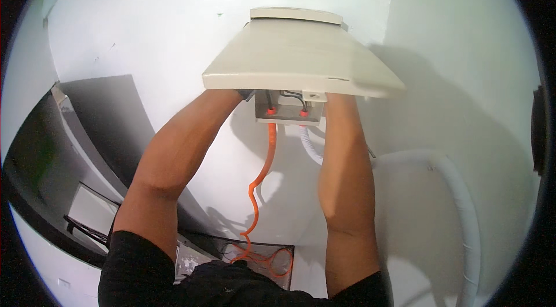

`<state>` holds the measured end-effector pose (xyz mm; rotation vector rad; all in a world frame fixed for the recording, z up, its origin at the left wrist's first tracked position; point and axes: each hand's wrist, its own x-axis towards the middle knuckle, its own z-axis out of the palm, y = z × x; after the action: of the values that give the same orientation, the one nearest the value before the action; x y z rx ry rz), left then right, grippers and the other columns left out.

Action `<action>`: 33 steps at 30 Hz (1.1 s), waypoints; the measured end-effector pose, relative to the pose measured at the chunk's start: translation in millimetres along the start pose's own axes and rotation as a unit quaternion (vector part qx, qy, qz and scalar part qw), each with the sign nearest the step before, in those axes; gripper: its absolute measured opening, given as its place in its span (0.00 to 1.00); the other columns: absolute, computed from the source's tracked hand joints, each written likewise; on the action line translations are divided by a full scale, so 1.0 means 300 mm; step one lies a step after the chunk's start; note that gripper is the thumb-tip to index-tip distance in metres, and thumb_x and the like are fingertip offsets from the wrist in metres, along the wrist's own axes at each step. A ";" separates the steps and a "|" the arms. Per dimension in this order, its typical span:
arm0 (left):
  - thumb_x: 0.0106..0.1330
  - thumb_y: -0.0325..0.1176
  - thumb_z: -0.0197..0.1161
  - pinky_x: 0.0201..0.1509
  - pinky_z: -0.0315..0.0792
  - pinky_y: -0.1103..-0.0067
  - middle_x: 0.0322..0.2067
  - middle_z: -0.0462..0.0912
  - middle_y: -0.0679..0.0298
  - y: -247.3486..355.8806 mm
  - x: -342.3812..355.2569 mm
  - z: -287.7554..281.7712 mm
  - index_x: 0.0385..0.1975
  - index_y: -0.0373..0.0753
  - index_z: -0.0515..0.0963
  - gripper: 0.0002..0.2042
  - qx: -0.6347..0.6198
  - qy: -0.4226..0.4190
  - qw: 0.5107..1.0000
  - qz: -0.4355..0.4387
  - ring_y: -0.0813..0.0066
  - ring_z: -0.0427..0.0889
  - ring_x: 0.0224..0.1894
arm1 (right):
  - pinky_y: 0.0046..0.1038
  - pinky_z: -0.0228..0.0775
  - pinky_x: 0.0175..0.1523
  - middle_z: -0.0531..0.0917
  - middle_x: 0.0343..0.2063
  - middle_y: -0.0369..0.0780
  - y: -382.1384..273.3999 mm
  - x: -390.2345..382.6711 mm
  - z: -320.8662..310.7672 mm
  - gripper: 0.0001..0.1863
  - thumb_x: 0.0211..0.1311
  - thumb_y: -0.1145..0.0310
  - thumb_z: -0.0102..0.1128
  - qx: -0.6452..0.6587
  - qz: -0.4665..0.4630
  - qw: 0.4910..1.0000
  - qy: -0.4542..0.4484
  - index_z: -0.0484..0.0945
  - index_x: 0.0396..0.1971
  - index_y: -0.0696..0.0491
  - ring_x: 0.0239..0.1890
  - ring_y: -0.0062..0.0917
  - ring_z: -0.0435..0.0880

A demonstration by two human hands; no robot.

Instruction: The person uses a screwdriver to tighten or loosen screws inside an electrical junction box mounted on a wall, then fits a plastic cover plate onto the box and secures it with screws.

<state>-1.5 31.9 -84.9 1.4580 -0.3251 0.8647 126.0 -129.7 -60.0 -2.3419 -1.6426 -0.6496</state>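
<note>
A beige metal electrical box (289,117) is fixed to the white wall, with its wide lid (301,55) swung up towards me. Both my forearms reach up under the lid, one on each side of the box. The lid covers my left hand and my right hand, so their fingers and anything in them are hidden. Next to my left wrist a small dark thing (250,96) pokes out, too little of it to name. Inside the box's lower part, black wires (295,97) run down to two orange-red fittings (271,111) in its floor.
Orange corrugated conduit (270,156) drops from the box to a loose coil (282,260) below. A wrapped white pipe (463,214) bends down the right wall; a thinner white conduit (311,146) leaves the box's underside. Grey panels and dark cables (84,229) stand at left.
</note>
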 end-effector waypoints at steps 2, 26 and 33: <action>0.75 0.50 0.50 0.52 0.84 0.68 0.50 0.85 0.59 0.015 0.012 0.005 0.59 0.39 0.76 0.24 0.002 -0.008 1.000 0.003 0.63 0.87 0.48 | 0.39 0.73 0.61 0.85 0.52 0.46 0.000 -0.005 -0.018 0.21 0.64 0.57 0.67 -0.066 -0.025 0.997 0.002 0.83 0.54 0.49 0.55 0.40 0.82; 0.70 0.40 0.59 0.48 0.84 0.67 0.44 0.88 0.58 0.020 0.086 -0.028 0.53 0.36 0.80 0.18 0.390 -0.071 0.879 0.264 0.61 0.89 0.43 | 0.38 0.77 0.47 0.81 0.45 0.50 -0.268 -0.823 -0.173 0.25 0.54 0.62 0.76 0.231 0.103 0.936 0.244 0.69 0.43 0.54 0.45 0.40 0.84; 0.69 0.33 0.57 0.43 0.79 0.59 0.38 0.88 0.57 0.073 0.051 0.074 0.41 0.42 0.85 0.10 0.672 -0.066 0.598 0.431 0.54 0.87 0.39 | 0.43 0.80 0.61 0.82 0.52 0.52 -0.379 -0.913 -0.094 0.28 0.58 0.78 0.74 0.408 -0.035 0.734 0.542 0.59 0.44 0.48 0.59 0.48 0.82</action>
<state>0.5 13.3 -55.6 2.8742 -0.5486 2.0583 -63.9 -330.2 -171.6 -0.8961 -1.0496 -0.8229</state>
